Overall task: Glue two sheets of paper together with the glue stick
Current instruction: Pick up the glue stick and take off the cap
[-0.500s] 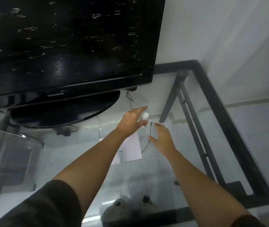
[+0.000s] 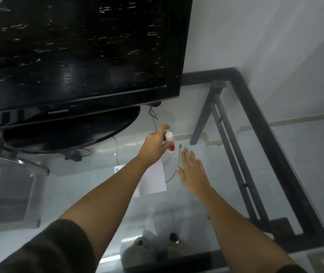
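My left hand point(image 2: 155, 143) is shut on a glue stick point(image 2: 170, 141) with a white cap and red body, held above the glass table point(image 2: 236, 174) just past the paper. White paper point(image 2: 155, 179) lies flat on the glass, partly hidden under my left forearm; a second sheet edge with a blue logo point(image 2: 118, 168) shows at its left. My right hand point(image 2: 192, 171) hovers flat with fingers apart to the right of the paper, holding nothing.
A large black television point(image 2: 74, 56) on an oval stand point(image 2: 68, 134) fills the far left of the table. A thin black cable point(image 2: 174, 174) runs between my hands. The black table frame point(image 2: 265, 134) borders the right side. Slippers point(image 2: 149, 251) show through the glass below.
My left hand has tilted the glue stick so its red body shows. My right hand has flattened and spread, shifting slightly nearer to me.
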A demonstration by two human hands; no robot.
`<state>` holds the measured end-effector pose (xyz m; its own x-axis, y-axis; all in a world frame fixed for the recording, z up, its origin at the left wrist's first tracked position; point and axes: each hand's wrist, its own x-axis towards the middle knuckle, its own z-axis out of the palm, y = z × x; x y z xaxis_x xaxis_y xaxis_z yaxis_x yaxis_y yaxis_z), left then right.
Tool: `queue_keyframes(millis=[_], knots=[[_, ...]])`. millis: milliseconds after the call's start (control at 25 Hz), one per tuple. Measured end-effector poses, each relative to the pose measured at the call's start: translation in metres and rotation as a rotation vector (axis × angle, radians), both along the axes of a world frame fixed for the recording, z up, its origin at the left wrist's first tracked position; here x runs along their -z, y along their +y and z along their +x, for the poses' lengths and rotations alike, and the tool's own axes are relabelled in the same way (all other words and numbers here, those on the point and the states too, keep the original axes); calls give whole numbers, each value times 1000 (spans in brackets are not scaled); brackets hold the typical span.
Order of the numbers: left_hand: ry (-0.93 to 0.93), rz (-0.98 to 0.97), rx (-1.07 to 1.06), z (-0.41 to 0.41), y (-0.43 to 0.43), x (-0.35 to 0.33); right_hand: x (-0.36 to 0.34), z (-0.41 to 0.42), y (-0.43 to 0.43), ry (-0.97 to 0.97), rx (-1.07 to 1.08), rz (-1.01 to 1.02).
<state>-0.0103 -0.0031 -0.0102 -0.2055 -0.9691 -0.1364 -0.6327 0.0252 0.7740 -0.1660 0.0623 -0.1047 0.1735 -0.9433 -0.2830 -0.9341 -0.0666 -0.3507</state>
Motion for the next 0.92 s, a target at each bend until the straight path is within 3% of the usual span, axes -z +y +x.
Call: queue_keyframes(millis=[200,400,600,720,920], knots=[[383,361,-227,15,10,3,-10,-3,-3,-204,77,-4],[417,327,-247,16,20,2,-45,3,-22,-642,477,-98],[774,448,-305,16,26,2,-83,9,-40,-917,533,49],[735,322,-233,17,29,2,-94,11,-45,-966,460,112],[411,137,-212,15,33,-1,-96,8,-49,-904,415,145]])
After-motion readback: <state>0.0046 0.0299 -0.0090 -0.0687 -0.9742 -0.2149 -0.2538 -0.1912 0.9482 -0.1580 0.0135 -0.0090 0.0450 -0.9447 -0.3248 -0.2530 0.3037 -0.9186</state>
